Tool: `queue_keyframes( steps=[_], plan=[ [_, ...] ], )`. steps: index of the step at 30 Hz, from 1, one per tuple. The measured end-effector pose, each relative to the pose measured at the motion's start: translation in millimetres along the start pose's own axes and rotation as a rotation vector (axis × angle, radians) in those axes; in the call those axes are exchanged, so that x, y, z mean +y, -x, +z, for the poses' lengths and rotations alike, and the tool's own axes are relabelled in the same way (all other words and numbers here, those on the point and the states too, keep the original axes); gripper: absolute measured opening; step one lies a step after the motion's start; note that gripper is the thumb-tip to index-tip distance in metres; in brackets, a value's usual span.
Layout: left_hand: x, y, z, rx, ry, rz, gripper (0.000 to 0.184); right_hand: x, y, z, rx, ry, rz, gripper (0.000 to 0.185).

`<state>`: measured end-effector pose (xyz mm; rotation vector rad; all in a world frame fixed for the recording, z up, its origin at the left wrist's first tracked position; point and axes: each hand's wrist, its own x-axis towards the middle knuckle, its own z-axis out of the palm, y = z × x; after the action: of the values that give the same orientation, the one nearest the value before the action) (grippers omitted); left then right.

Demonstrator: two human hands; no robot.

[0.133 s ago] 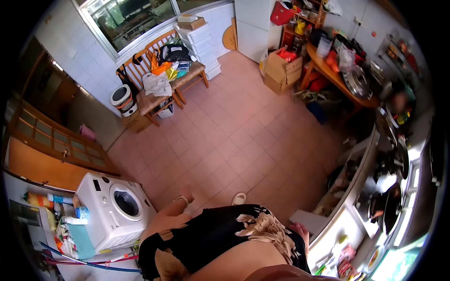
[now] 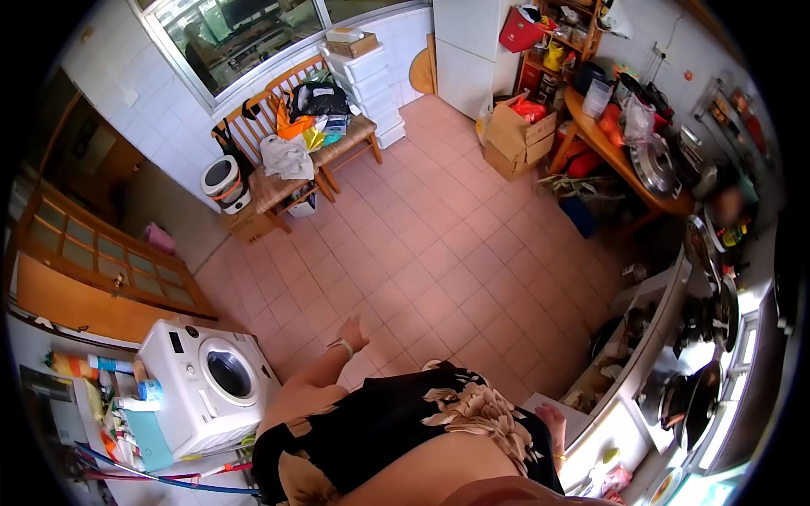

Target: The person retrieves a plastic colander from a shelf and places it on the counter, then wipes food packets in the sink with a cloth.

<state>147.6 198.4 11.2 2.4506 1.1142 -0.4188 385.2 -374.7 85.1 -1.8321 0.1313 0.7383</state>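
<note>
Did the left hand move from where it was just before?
Yes. Compared with the washing machine, the left hand has moved a little farther away, to the right and higher up in the picture.

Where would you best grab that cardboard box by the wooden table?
I'd grip the cardboard box low on two opposite walls, coming from the open floor: it's squarish, its top flaps would likely bend, and the wooden table stands close at right.
</note>
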Motion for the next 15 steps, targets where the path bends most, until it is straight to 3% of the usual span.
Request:
queue_keyframes(
  steps=[1,2,3,5,6,8,9,10,11,12,13,14,15],
  plan=[
    [5,-22,3,0.067,0.148,0.036,0.082,-19,0,-1,0.065,-0.102,0.095,0.028],
    [14,-32,22,0.109,0.308,0.063,0.08,-21,5,-22,0.015,0.269,0.013,0.031],
    [43,-74,-5,0.134,0.315,0.075,0.08,-5,-40,-39,-0.035,0.363,-0.227,0.033],
    [84,-99,-27,-0.256,1.079,-0.343,0.077,-96,-18,-24,0.063,-0.104,0.101,0.029],
    [96,-127,-28,-0.211,0.982,-0.264,0.071,-97,-47,-36,0.075,-0.105,0.089,0.029],
    [66,-166,25,0.202,0.392,0.179,0.069,-77,-101,-61,0.044,0.104,-0.104,0.027],
    [60,-187,27,0.176,0.604,0.109,0.064,-78,-124,-63,0.049,0.163,-0.166,0.026],
    [55,-201,25,0.138,0.817,0.029,0.058,-89,-152,-66,0.0,0.163,-0.057,0.025],
    [62,-190,-10,-0.219,1.178,-0.295,0.05,-107,-188,-72,-0.054,0.165,0.036,0.024],
    [37,-212,14,-0.371,1.632,-0.608,0.041,-117,-231,-80,-0.051,0.17,0.032,0.025],
    [47,-199,-11,-0.291,1.648,-0.749,0.037,-154,-267,-70,-0.058,0.038,0.114,0.024],
    [49,-188,-24,-0.179,1.459,-0.747,0.034,-194,-292,-62,-0.073,-0.088,0.219,0.023],
    [16,-200,1,-0.274,1.269,-0.741,0.037,-207,-343,-74,-0.142,0.33,-0.083,0.022]
  ],
)
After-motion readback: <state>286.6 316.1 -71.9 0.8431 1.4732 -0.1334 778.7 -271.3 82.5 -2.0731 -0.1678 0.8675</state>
